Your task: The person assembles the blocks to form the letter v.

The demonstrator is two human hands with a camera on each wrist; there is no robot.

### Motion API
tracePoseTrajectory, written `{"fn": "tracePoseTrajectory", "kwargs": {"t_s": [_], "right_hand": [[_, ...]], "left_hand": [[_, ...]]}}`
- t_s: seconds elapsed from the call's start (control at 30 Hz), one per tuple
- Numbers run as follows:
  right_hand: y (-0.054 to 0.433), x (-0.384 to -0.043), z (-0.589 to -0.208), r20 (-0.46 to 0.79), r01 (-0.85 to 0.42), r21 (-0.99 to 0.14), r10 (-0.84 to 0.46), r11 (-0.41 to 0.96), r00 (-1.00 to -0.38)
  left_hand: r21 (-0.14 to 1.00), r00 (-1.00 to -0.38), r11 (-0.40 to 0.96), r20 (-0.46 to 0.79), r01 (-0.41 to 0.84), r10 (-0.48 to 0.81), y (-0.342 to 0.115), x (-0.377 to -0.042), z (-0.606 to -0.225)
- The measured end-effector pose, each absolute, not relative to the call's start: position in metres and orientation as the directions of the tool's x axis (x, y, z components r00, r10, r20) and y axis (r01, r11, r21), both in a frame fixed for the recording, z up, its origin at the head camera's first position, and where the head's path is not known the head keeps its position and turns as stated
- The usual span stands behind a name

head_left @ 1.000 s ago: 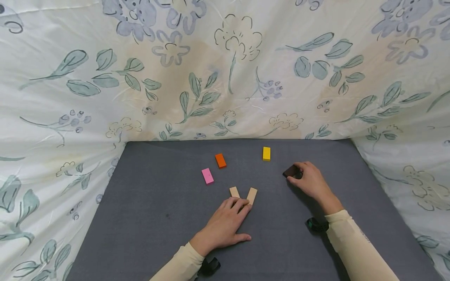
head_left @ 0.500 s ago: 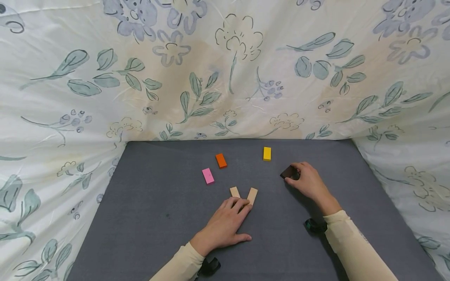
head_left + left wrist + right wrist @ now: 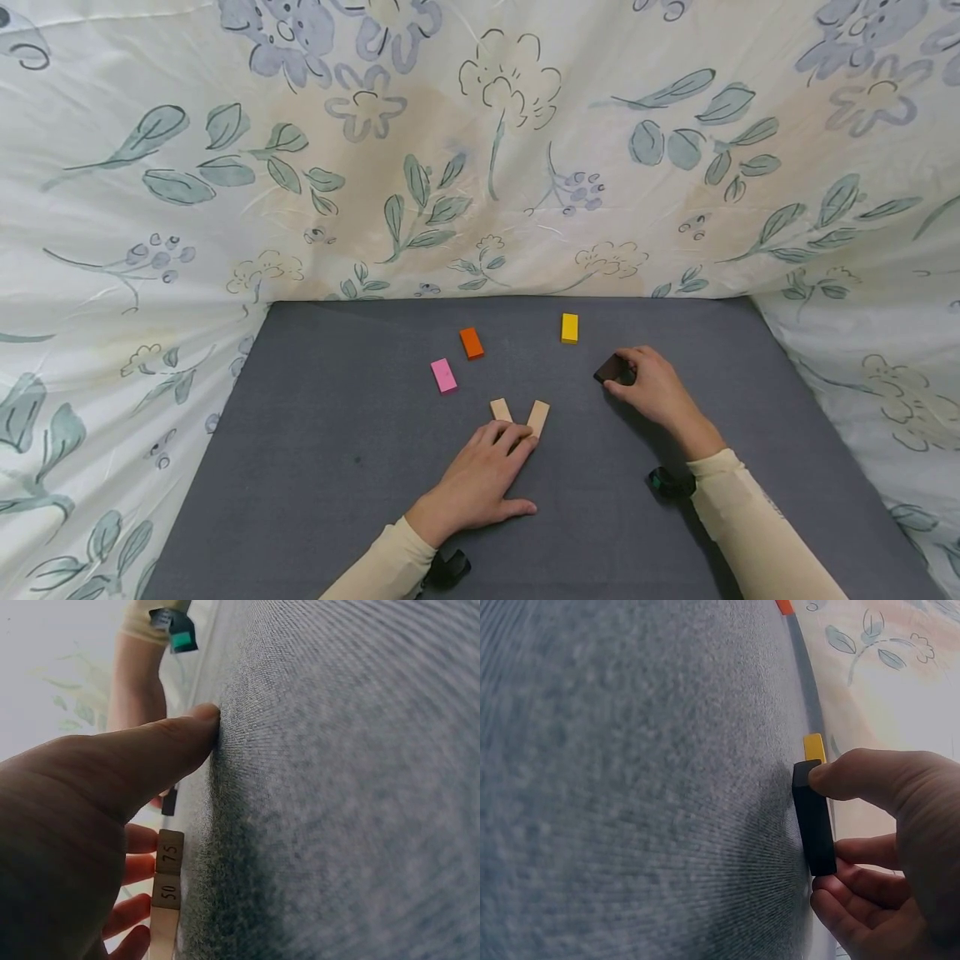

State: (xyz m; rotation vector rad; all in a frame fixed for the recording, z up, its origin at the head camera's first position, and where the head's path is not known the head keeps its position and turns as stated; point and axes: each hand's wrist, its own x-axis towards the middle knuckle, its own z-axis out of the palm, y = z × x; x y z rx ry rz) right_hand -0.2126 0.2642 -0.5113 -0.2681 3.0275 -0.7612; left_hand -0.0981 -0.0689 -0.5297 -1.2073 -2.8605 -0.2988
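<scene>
R hand (image 3: 662,387) has blk block (image 3: 814,817) pinched in its grip, long axis thumb-to-fingers, over tabletop (image 3: 300,458), R of & beyond wood blocks (image 3: 537,418), which L hand (image 3: 480,477) touches w/ fingers outstretched.

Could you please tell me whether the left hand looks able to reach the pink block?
Probably yes: nothing stands between the left hand and the pink block, though the fingers touch wooden blocks and would likely have to leave them.

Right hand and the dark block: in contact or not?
Touching. The right wrist view shows it: the right hand grips the dark block, its thumb lying directly on one end of it.
</scene>
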Motion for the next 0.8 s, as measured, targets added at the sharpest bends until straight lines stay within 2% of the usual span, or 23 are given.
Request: {"fn": "tracePoseTrajectory", "kwargs": {"t_s": [0.8], "right_hand": [[0.2569,-0.2116,-0.5110,0.068,-0.230,-0.475,-0.225,0.849,-0.972]], "left_hand": [[0.157,-0.704,0.688,0.091,0.709,0.705,-0.0693,-0.0963,-0.5271]]}}
